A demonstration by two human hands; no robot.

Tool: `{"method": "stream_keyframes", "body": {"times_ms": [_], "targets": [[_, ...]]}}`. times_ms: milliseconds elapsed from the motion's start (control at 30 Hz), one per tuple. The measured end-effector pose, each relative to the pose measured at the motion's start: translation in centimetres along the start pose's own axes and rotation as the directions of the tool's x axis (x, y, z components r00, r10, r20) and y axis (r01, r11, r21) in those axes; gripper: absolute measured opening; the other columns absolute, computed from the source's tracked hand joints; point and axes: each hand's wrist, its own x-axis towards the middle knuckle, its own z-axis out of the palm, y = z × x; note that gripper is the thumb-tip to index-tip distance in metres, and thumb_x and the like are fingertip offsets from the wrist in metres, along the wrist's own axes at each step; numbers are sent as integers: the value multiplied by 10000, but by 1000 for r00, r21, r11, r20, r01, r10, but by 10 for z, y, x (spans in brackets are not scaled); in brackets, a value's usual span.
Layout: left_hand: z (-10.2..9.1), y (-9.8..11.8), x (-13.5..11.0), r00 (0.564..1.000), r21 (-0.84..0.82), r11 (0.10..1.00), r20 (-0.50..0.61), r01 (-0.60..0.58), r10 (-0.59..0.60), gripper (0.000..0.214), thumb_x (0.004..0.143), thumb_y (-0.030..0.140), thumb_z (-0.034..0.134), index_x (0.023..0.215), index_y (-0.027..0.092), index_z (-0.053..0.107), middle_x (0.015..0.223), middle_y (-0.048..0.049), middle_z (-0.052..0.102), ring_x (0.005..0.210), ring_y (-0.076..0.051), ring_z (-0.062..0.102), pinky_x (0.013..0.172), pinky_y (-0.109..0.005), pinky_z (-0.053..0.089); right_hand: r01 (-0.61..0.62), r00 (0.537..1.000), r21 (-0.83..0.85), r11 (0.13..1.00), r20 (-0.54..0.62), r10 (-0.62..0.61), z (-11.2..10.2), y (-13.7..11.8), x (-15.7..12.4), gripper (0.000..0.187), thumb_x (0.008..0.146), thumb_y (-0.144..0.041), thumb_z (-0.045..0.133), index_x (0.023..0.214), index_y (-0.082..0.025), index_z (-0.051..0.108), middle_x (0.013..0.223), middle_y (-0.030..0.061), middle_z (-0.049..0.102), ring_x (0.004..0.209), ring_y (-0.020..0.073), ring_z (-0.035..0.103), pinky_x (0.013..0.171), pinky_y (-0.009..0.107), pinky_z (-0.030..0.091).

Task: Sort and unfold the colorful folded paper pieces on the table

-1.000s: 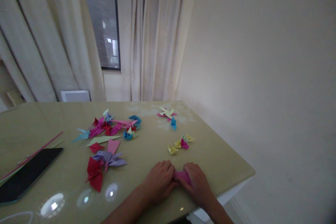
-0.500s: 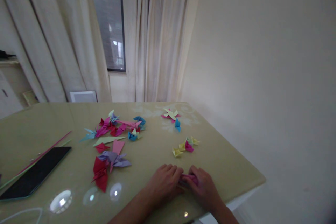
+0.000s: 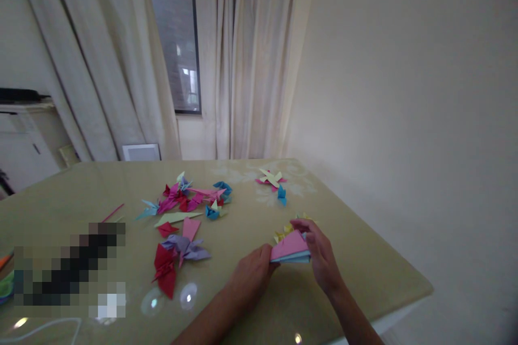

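Observation:
A folded sheet of paper (image 3: 288, 247), pink on top with pale blue layers below, is held up just above the table between my hands. My left hand (image 3: 251, 274) pinches its left end, thumb on top. At the right end, my right hand (image 3: 321, 253) has its thumb and curled fingers around the edge of the paper. Behind it, small yellow folded papers (image 3: 279, 235) are partly covered by the right fingers. To the left of my hands lie a purple folded paper bird (image 3: 184, 247) and a red folded paper piece (image 3: 165, 267).
Several colourful origami pieces (image 3: 194, 199) are heaped mid-table. A pale green and pink star shape (image 3: 270, 178) and a blue piece (image 3: 282, 194) lie farther back. A blurred dark object (image 3: 76, 264) and white cable (image 3: 48, 324) are at left. The wall (image 3: 404, 118) borders the right side.
The pink paper, earlier mostly hidden under both hands near the tabletop, is now lifted and shows its pale blue layers. My right hand has risen and loosened. The view has shifted slightly left.

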Motion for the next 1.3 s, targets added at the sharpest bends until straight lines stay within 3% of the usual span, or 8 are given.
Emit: {"method": "stream_keyframes", "body": {"times_ms": [200,333,500,667,733,900,1133,1300], "targets": [[2,-1,-4,995,-170,983,-90,-62,47,155,1055,377,483,1091,227,501,1093,-87,736,983,-239,692,823,-301,475,110,990,84,990,74,-117,14,-10,-6,672,1012,-743,379,1413,-255,608,1438,132,631,1359,337,572,1135,476,456],[-1,-2,-4,991,-237,970,-133,-57,25,121,1005,334,534,1063,228,514,1019,-76,751,896,-233,688,745,-287,429,142,985,129,981,84,-153,21,-12,-8,681,992,-765,401,1395,-264,624,1422,134,638,1344,347,582,1130,490,463],[-3,-6,0,986,-245,969,-161,1,-42,37,906,247,575,883,219,571,817,-41,723,744,-203,653,651,-275,344,132,991,172,976,-20,-131,28,-3,-15,660,999,-737,422,1427,-262,585,1442,142,615,1363,356,567,1109,489,484],[-6,-5,2,980,-311,950,-185,18,-79,136,836,236,581,712,193,617,720,-34,701,694,-179,629,628,-264,327,150,988,199,969,-57,-141,44,16,-31,701,966,-739,497,1465,-248,538,1443,167,604,1356,375,569,1058,492,527],[-9,-4,1,984,-303,952,-156,41,-92,177,839,251,574,687,186,637,705,-37,707,687,-179,631,628,-267,328,170,983,178,969,-100,-154,48,20,-36,696,982,-721,481,1491,-246,510,1479,169,575,1388,374,539,1075,502,512],[-13,1,-2,991,-228,970,-79,88,-109,142,858,281,586,817,196,693,804,-39,761,765,-196,673,655,-263,354,256,967,121,959,-23,-255,48,19,-39,732,969,-730,508,1514,-241,502,1447,163,598,1311,361,594,1045,485,527],[-17,3,-3,990,-161,981,-76,109,-122,171,877,283,569,812,205,707,810,-42,773,749,-189,684,653,-267,362,220,975,86,972,4,-221,46,13,-39,734,968,-723,526,1513,-234,478,1440,176,590,1296,362,600,1032,492,537],[-19,-1,-2,989,-15,991,-72,129,-130,177,869,304,599,777,216,722,816,-57,781,779,-212,697,672,-281,371,231,971,34,972,-79,-228,49,8,-35,490,984,-554,622,1357,-242,569,1303,152,645,1232,329,617,1009,471,531]]}}
